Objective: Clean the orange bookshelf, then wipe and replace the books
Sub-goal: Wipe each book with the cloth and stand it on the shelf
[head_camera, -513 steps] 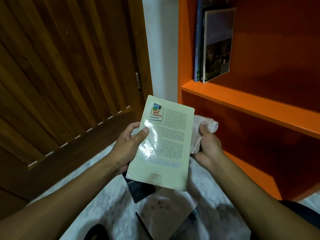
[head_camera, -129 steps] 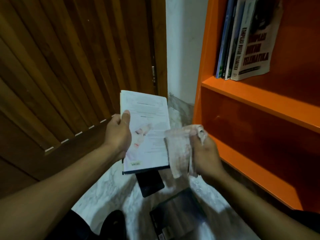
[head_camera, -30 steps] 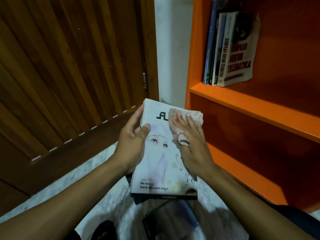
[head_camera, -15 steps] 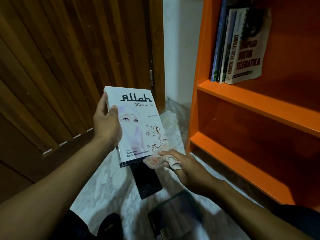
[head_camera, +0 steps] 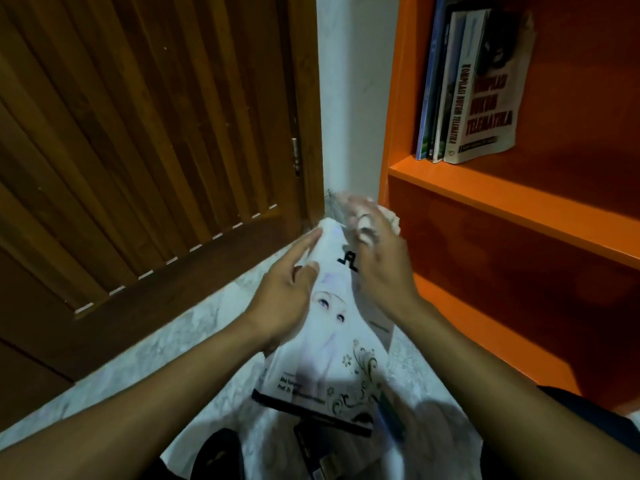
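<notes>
Fingers of my left hand [head_camera: 282, 299] lie long against the left edge of the white paperback book with a veiled face on its cover [head_camera: 332, 341], thumb hooked over the front, so the book is gripped and tilted up toward me. That angle gives the other hand a flat face to work on.

Right hand [head_camera: 379, 268] sits at the book's top end, fingers curled round a crumpled pale cleaning cloth [head_camera: 367, 216] and pressing it onto the cover near the title lettering. Blur there; I cannot tell how each fingertip lies. Judged step: wiping the front cover, starting from the top.

Right of my right hand: the orange painted wooden bookshelf [head_camera: 512, 202]. On its upper board, well above my fingers, stands a row of upright books [head_camera: 460, 88], leaning left against the side panel, the outermost a worn one with red lettering. The lower compartment beside my hand shows no books in the visible part.

Below my wrists, on the pale marble-patterned floor [head_camera: 194, 327], dark flat books [head_camera: 322, 441] lie under the held one, likely waiting their turn.

Left of my left hand: a brown slatted wooden door [head_camera: 138, 133].

Next, I reckon: finish the cover, then stand this book beside the row.
</notes>
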A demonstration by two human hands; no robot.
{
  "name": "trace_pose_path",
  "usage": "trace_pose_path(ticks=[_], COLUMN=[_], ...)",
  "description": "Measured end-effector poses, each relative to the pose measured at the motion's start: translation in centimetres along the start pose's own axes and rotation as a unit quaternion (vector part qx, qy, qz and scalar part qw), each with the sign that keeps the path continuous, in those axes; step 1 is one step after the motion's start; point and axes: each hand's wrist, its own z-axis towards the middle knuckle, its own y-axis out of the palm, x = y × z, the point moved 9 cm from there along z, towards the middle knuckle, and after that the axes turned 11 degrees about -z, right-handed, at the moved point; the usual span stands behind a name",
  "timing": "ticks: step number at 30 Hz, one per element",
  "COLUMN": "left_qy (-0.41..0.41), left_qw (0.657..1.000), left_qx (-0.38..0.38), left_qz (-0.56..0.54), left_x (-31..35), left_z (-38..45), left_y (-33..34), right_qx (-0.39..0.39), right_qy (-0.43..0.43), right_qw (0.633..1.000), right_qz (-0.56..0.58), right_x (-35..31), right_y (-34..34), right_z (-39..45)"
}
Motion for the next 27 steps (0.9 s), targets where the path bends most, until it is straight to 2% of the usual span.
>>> trace_pose_path(ticks=[2, 4, 6, 8, 12, 15, 18, 23, 26, 27], left_qy=[0.015, 0.016, 0.010, -0.023, -0.077, -0.060, -0.041, -0.009, 0.019, 0.029], left_qw=[1.000, 1.000, 0.999, 0.994, 0.968, 0.951, 0.943, 0.916, 0.909, 0.911], left_qx=[-0.010, 0.009, 0.036, 0.069, 0.150, 0.215, 0.264, 0.327, 0.332, 0.330], left_qz=[0.012, 0.005, -0.014, -0.079, -0.185, -0.212, -0.198, -0.233, -0.250, -0.247], left_x=[0.1, 0.0, 0.0, -0.4, -1.0, -1.2, -1.1, -0.3, 0.8, 1.3], left_z=[0.0, 0.3, 0.5, 0.9, 1.2, 1.5, 1.9, 2.4, 2.4, 2.4], left_y=[1.0, 0.9, 0.1, -1.0, -3.3, -5.4, -7.6, -10.7, -11.5, -11.6], right_qx=[-0.034, -0.045, -0.072, -0.118, -0.168, -0.184, -0.212, -0.229, -0.204, -0.198], right_qy=[-0.045, -0.075, -0.089, -0.085, -0.113, -0.169, -0.173, -0.216, -0.209, -0.171], right_qw=[0.992, 0.986, 0.986, 0.983, 0.974, 0.966, 0.962, 0.949, 0.956, 0.965], right_qz=[-0.113, -0.143, -0.124, -0.109, -0.100, -0.070, -0.013, 0.001, -0.027, -0.028], right_x=[0.2, 0.1, 0.0, 0.3, -0.1, -1.5, -2.4, -3.5, -2.3, -1.3], right_y=[2.2, 3.2, 3.7, 4.8, 6.5, 6.9, 7.3, 6.8, 6.1, 5.9], right_z=[-0.8, -1.8, -2.9, -4.1, -6.7, -8.4, -9.8, -10.8, -10.0, -9.4])
